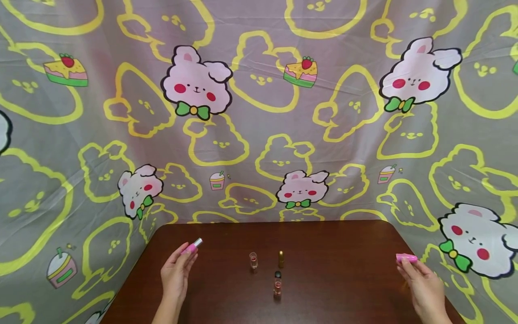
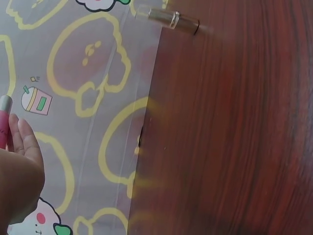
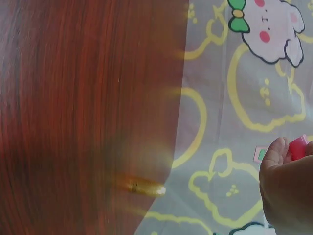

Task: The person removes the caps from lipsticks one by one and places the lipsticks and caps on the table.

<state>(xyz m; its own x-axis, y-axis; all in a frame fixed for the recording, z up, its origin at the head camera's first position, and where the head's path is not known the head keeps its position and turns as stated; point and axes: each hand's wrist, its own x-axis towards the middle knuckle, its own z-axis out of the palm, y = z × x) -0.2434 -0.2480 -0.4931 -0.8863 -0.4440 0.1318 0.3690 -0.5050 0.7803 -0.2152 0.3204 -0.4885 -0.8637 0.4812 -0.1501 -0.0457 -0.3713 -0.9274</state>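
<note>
At the left, my left hand pinches a pink lipstick tube with a silver upper end, raised above the table. The same tube is cut by the edge of the left wrist view. Far to the right, my right hand holds a pink cap between thumb and fingers. In the right wrist view only part of the cap shows. The two pink pieces are wide apart.
On the dark brown table, between the hands, stand a clear-topped lipstick, a gold tube and, nearer, a clear reddish tube by a black piece. Patterned cloth surrounds the table.
</note>
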